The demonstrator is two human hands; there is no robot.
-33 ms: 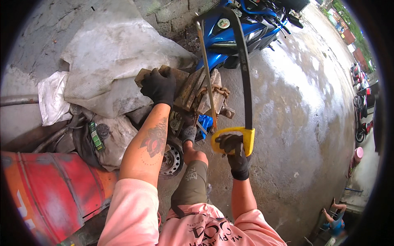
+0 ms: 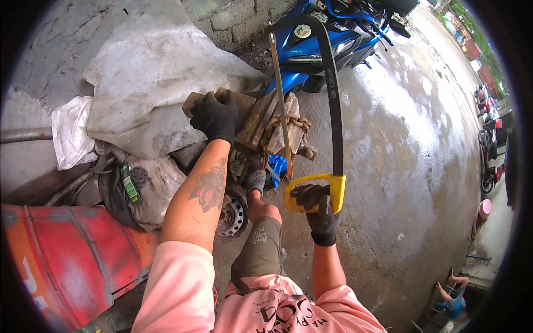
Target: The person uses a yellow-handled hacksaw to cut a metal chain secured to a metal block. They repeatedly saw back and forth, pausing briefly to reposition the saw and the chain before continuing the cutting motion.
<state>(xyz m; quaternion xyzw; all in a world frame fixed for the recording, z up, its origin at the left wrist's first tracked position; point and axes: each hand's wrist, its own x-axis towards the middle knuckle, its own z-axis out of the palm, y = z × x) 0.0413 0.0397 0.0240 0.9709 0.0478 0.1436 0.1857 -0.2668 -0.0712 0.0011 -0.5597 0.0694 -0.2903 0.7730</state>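
Observation:
My right hand [image 2: 319,213], in a black glove, is closed around the yellow handle of a hacksaw [image 2: 333,100]. The saw's black frame arches up and away to the far side. Its thin blade [image 2: 279,77] crosses over a block of worn wood [image 2: 282,139] wrapped by a rusty chain [image 2: 300,123]; whether the teeth touch the chain or the wood, I cannot tell. My left hand [image 2: 215,116], also black-gloved, is closed over a wooden piece [image 2: 244,102] left of the blade. My foot in a grey clog [image 2: 256,182] is beneath the wood.
A blue motorcycle [image 2: 316,50] stands just beyond the saw. Left lie a grey sheet [image 2: 155,77], a white sack [image 2: 74,133] and a red-orange panel [image 2: 72,261]. A wheel [image 2: 233,216] sits beside my leg. Another person [image 2: 456,299] is at the lower right.
The hacksaw and my right hand have shifted slightly toward me, and the saw's far end has dipped a little. My left hand and the wood stay in place.

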